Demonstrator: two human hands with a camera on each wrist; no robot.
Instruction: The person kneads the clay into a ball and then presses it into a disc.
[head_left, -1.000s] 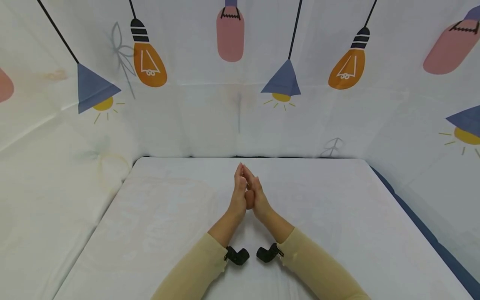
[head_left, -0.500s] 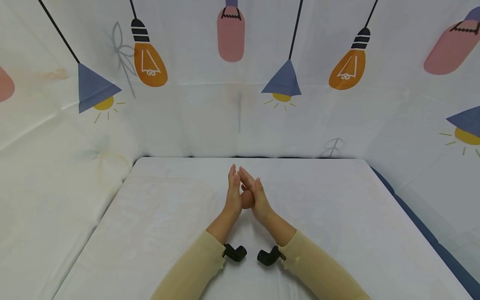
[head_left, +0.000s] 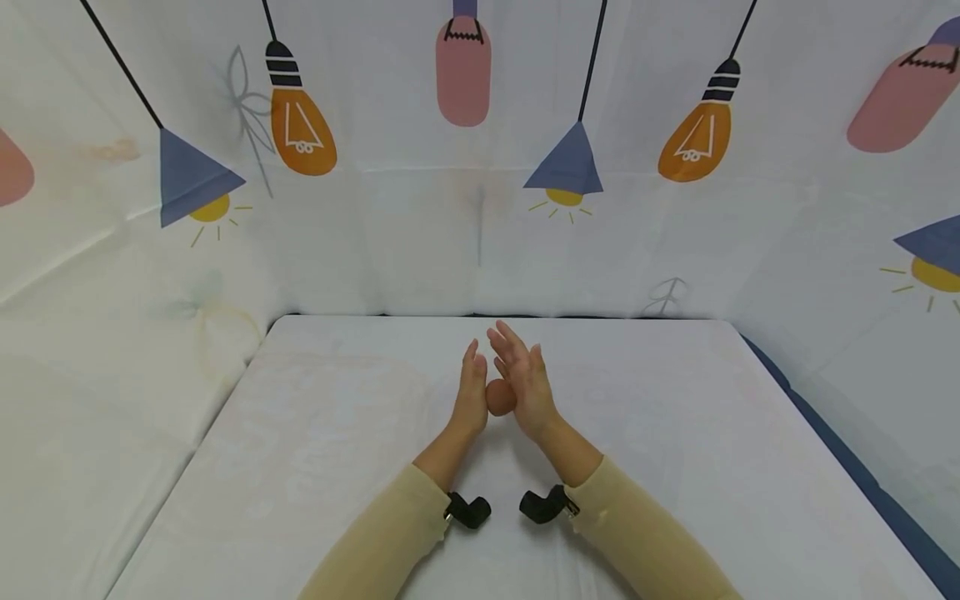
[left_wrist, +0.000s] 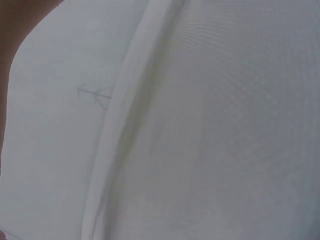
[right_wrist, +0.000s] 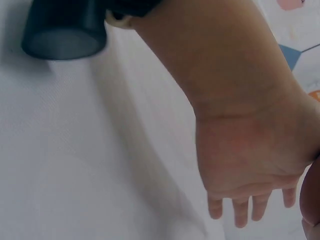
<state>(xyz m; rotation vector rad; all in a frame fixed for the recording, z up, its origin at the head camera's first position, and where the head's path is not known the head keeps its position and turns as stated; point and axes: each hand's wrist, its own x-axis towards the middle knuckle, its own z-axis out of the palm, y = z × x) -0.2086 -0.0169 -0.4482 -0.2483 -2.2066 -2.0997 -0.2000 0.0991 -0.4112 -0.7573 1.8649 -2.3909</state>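
A smooth reddish-brown ball sits between my two palms, above the middle of the table. My left hand presses on its left side, fingers straight and pointing away from me. On the other side my right hand touches it with the palm, fingers straight and slightly spread. At the right edge of the right wrist view the ball shows partly, beside my right palm. The left wrist view catches only a strip of skin at its left edge; the ball is out of sight there.
A white-covered table lies under the hands. Behind it hangs a white cloth printed with lamps and bulbs. Each wrist carries a black camera, the left camera and the right camera facing each other. Blue fabric shows along the right edge.
My fingertips have come apart from nearly touching. The right hand has slid forward and to the right against the ball, the left slightly back. The ball is now more exposed between the palms.
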